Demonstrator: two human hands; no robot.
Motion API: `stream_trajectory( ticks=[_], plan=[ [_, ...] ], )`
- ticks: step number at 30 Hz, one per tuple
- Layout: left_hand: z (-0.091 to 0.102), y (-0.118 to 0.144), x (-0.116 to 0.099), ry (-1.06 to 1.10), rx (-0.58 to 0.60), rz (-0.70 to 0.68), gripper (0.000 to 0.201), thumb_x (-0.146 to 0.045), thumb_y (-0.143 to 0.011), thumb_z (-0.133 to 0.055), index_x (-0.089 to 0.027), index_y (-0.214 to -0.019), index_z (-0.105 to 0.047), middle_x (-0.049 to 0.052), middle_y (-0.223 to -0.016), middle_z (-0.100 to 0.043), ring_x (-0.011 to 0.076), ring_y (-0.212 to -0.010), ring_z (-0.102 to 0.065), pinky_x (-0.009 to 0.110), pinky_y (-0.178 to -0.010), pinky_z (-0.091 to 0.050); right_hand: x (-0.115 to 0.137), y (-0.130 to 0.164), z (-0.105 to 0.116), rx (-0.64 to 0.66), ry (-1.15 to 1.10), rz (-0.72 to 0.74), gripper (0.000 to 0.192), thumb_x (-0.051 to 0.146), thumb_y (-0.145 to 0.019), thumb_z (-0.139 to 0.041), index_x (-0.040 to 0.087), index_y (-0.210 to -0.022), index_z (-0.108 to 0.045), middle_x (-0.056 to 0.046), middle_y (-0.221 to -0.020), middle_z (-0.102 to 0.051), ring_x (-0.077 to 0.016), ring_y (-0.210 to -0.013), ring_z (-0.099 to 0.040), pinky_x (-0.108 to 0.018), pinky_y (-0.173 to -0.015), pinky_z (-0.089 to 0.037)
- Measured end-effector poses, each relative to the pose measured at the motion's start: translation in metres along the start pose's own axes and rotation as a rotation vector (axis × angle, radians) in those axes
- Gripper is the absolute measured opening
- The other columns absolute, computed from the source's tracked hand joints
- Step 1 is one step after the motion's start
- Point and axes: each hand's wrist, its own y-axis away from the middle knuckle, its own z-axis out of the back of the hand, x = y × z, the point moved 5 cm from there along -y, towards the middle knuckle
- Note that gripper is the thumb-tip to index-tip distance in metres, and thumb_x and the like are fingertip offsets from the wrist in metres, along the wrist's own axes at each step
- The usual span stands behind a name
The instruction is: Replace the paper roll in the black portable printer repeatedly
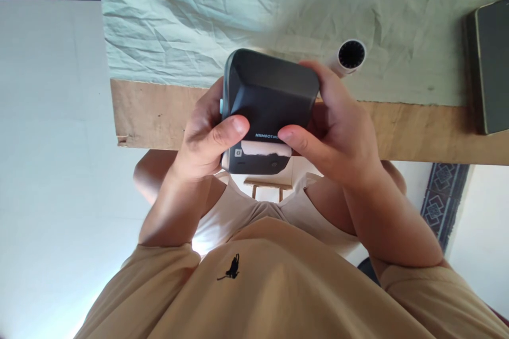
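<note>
Both my hands grip a black label printer marked NIIMBOT, held up in front of me over the table's near edge. A strip of white label paper with a ragged edge sticks out of its slot. My left hand wraps its left side, the thumb lying on the casing beside the paper. From the right, my right hand clasps the other side, its thumb next to the lettering. Most of my other fingers are hidden behind the printer. Past my right hand, a white cylinder with a dark end is on the cloth.
A wrinkled pale green cloth covers the wooden table except along its front edge. At the far right lies a dark flat box-like object, partly out of frame. Below the table, a small wooden stool shows between my knees.
</note>
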Motion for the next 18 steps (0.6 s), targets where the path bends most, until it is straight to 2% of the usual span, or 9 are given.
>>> stream_trajectory(
  ticks=[4,7,9,11,14,16,18],
  plan=[
    [0.004,-0.001,0.002,0.006,-0.077,0.003,0.041,-0.045,-0.093,-0.065,-0.014,-0.119,-0.069,0.008,-0.098,-0.075,0.0359,-0.125,-0.070,0.049,-0.087,-0.066,-0.004,-0.003,-0.001,-0.002,0.004,-0.025,0.079,0.060,-0.081,-0.074,0.024,-0.143,-0.041,0.009,-0.062,-0.054,-0.0098,-0.055,-0.053,-0.024,-0.050,-0.036],
    [0.002,-0.005,0.004,0.023,-0.054,-0.026,0.052,-0.057,-0.090,-0.062,-0.015,-0.121,-0.068,0.008,-0.098,-0.076,0.0370,-0.133,-0.064,0.055,-0.101,-0.061,-0.006,-0.002,-0.003,-0.008,0.003,0.013,0.080,0.065,-0.083,-0.070,0.025,-0.144,-0.038,0.009,-0.062,-0.052,-0.0107,-0.056,-0.052,-0.025,-0.051,-0.037],
    [0.000,-0.009,0.006,0.080,-0.055,0.028,0.060,-0.066,-0.086,-0.061,-0.016,-0.117,-0.068,0.009,-0.099,-0.076,0.0383,-0.138,-0.060,0.059,-0.108,-0.057,-0.007,0.000,-0.004,-0.003,0.013,0.049,0.078,0.070,-0.087,-0.063,0.026,-0.147,-0.036,0.006,-0.066,-0.053,-0.0114,-0.058,-0.053,-0.027,-0.054,-0.040],
    [-0.001,-0.012,0.009,0.143,-0.108,0.116,0.056,-0.066,-0.084,-0.061,-0.017,-0.109,-0.069,0.010,-0.098,-0.077,0.0380,-0.139,-0.058,0.058,-0.114,-0.052,-0.008,0.003,-0.004,-0.009,0.029,0.080,0.077,0.071,-0.091,-0.057,0.027,-0.150,-0.033,0.004,-0.072,-0.055,-0.0120,-0.061,-0.053,-0.029,-0.057,-0.042],
    [0.003,-0.011,0.009,0.175,-0.207,0.160,0.043,-0.057,-0.086,-0.066,-0.017,-0.101,-0.071,0.010,-0.100,-0.077,0.0360,-0.133,-0.063,0.055,-0.119,-0.049,-0.009,0.006,-0.003,-0.023,0.035,0.109,0.076,0.069,-0.094,-0.054,0.029,-0.153,-0.028,0.003,-0.075,-0.055,-0.0123,-0.062,-0.053,-0.029,-0.057,-0.043],
    [0.004,-0.009,0.007,0.152,-0.210,0.122,0.044,-0.058,-0.089,-0.064,-0.016,-0.102,-0.070,0.010,-0.104,-0.077,0.0336,-0.122,-0.069,0.054,-0.118,-0.050,-0.010,0.006,-0.004,-0.014,0.037,0.123,0.077,0.068,-0.094,-0.054,0.029,-0.154,-0.025,0.003,-0.074,-0.055,-0.0126,-0.062,-0.053,-0.029,-0.056,-0.043],
    [0.005,-0.008,0.006,0.130,-0.205,0.070,0.046,-0.060,-0.096,-0.056,-0.016,-0.099,-0.070,0.007,-0.097,-0.075,0.0271,-0.106,-0.074,0.050,-0.111,-0.055,-0.011,0.005,-0.006,0.017,0.049,0.140,0.082,0.066,-0.092,-0.057,0.029,-0.156,-0.022,0.004,-0.072,-0.054,-0.0134,-0.062,-0.053,-0.029,-0.054,-0.043]
  ],
)
